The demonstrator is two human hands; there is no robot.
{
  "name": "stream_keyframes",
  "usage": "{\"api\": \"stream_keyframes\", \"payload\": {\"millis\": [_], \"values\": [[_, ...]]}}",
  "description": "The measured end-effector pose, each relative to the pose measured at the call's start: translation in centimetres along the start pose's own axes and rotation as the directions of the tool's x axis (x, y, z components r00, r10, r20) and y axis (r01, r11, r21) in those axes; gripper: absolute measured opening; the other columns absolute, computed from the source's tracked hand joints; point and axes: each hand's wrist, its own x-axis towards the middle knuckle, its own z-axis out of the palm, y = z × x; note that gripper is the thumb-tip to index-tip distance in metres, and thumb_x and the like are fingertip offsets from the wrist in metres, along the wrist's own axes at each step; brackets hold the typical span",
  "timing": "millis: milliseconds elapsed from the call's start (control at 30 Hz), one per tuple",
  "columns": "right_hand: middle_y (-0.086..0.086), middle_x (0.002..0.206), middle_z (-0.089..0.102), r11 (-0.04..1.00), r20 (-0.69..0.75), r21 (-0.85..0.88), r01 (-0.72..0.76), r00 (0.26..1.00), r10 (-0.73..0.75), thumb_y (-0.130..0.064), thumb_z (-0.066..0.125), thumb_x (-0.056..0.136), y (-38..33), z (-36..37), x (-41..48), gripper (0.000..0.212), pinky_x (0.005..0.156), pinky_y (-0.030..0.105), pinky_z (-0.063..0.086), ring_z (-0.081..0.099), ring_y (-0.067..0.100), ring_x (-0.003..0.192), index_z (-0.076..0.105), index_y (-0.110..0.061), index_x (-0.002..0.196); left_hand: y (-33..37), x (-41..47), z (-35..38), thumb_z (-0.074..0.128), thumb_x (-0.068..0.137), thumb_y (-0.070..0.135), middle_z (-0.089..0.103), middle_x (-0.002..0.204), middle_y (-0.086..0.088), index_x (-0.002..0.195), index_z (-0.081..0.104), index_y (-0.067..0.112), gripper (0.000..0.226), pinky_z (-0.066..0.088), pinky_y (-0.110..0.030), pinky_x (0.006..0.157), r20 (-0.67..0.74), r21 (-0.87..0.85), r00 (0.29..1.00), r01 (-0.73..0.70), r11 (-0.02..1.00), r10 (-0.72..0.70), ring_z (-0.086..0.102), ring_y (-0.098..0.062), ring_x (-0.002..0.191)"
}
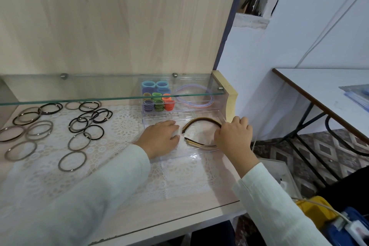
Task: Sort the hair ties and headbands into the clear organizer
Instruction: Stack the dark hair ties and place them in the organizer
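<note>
The clear organizer (180, 157) stands at the right of the desk, its lower drawer pulled out toward me. Brown and beige headbands (201, 121) lie in that drawer. My right hand (234, 136) grips their curved right side. My left hand (160, 138) rests flat on the drawer's left part, fingers apart, holding nothing. The upper level holds stacks of coloured hair ties (158, 99) on the left and a lilac and pink headband (194, 96) on the right. Several black, grey and brown hair ties (79, 124) lie loose on the lace mat at the left.
A glass shelf (79, 99) runs across above the desk and over the organizer's back. A wooden back panel (119, 20) rises behind. To the right stand a white table (327, 94) with black legs and, low down, yellow and blue items (323, 213).
</note>
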Motion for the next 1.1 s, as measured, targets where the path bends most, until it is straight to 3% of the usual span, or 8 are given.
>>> {"api": "stream_keyframes", "payload": {"millis": [167, 267, 400, 533, 767, 933, 1033, 1100], "values": [[0.008, 0.115, 0.051, 0.964, -0.006, 0.18, 0.198, 0.98, -0.2, -0.031, 0.047, 0.094, -1.1, -0.1, 0.7, 0.03, 0.091, 0.035, 0.035, 0.04, 0.029, 0.111, 0.065, -0.016, 0.113, 0.0, 0.0, 0.0, 0.037, 0.103, 0.039, 0.021, 0.162, 0.006, 0.153, 0.032, 0.023, 0.053, 0.022, -0.035, 0.118, 0.0, 0.002, 1.0, -0.001, 1.0, 0.001, 0.022, -0.017, 0.148], [0.005, 0.13, 0.053, 0.836, -0.036, 0.327, 0.44, 0.89, -0.455, -0.023, 0.053, 0.093, -2.6, -0.2, 1.2, 0.035, 0.101, 0.032, 0.031, 0.043, 0.029, 0.122, 0.061, -0.019, 0.126, 0.1, 0.1, -0.1, 0.039, 0.102, 0.039, 0.023, 0.162, 0.005, 0.151, 0.035, 0.023, 0.052, 0.025, -0.034, 0.116, -0.008, 0.014, 1.0, -0.008, 1.0, 0.008, 0.025, -0.018, 0.146], [0.003, 0.138, 0.053, 0.741, 0.038, 0.396, 0.542, 0.797, -0.603, -0.012, 0.05, 0.09, -4.4, 0.1, 1.9, 0.042, 0.104, 0.036, 0.038, 0.046, 0.025, 0.126, 0.059, -0.017, 0.131, 0.2, 0.1, -0.1, 0.042, 0.1, 0.035, 0.026, 0.16, 0.004, 0.147, 0.041, 0.023, 0.049, 0.029, -0.034, 0.114, -0.017, 0.019, 0.999, -0.029, 0.999, 0.03, 0.028, -0.018, 0.145], [0.005, 0.115, 0.068, 0.737, 0.009, 0.388, 0.554, 0.797, -0.604, -0.014, 0.055, 0.085, -4.9, 0.3, 2.3, 0.032, 0.089, 0.036, 0.049, 0.06, 0.026, 0.104, 0.071, -0.016, 0.113, 0.0, -0.1, 0.0, 0.043, 0.1, 0.035, 0.026, 0.161, 0.003, 0.147, 0.041, 0.021, 0.049, 0.029, -0.033, 0.113, -0.015, 0.014, 0.999, -0.031, 0.999, 0.031, 0.029, -0.019, 0.145], [-0.004, 0.089, 0.074, 0.709, -0.104, 0.434, 0.557, 0.812, -0.574, -0.02, 0.054, 0.075, -4.3, 1.5, 2.4, 0.027, 0.07, 0.035, 0.055, 0.066, 0.022, 0.082, 0.077, -0.024, 0.089, -0.2, 0.1, 0.1, 0.043, 0.1, 0.036, 0.022, 0.162, 0.006, 0.152, 0.034, 0.025, 0.054, 0.027, -0.034, 0.115, 0.004, 0.009, 1.0, -0.027, 1.0, 0.027, 0.025, -0.017, 0.146], [-0.003, 0.101, 0.073, 0.714, -0.057, 0.452, 0.534, 0.816, -0.575, -0.014, 0.055, 0.082, -4.5, 0.7, 2.1, 0.029, 0.077, 0.031, 0.052, 0.064, 0.02, 0.091, 0.076, -0.022, 0.101, -0.3, 0.2, 0.3, 0.044, 0.1, 0.033, 0.027, 0.16, 0.005, 0.15, 0.039, 0.024, 0.051, 0.03, -0.034, 0.114, -0.026, -0.003, 0.999, -0.026, 1.0, 0.026, 0.029, -0.018, 0.144], [-0.003, 0.106, 0.072, 0.734, -0.025, 0.465, 0.495, 0.836, -0.548, -0.013, 0.052, 0.084, -4.5, 0.8, 2.0, 0.032, 0.074, 0.021, 0.044, 0.063, 0.019, 0.096, 0.073, -0.022, 0.107, -0.3, 0.1, 0.8, 0.046, 0.098, 0.03, 0.041, 0.152, 0.005, 0.143, 0.049, 0.024, 0.045, 0.037, -0.031, 0.106, -0.16, -0.087, 0.987, -0.024, 0.996, 0.01, 0.041, -0.017, 0.136], [-0.001, 0.108, 0.071, 0.73, -0.011, 0.495, 0.471, 0.844, -0.537, -0.012, 0.052, 0.085, -4.5, 0.8, 1.9, 0.033, 0.077, 0.022, 0.045, 0.063, 0.02, 0.097, 0.071, -0.021, 0.11, -0.3, -0.1, 0.9, 0.048, 0.096, 0.028, 0.053, 0.14, 0.007, 0.134, 0.057, 0.027, 0.039, 0.042, -0.031, 0.097, -0.297, -0.102, 0.955, -0.041, 0.994, 0.008, 0.051, -0.016, 0.125]]}}
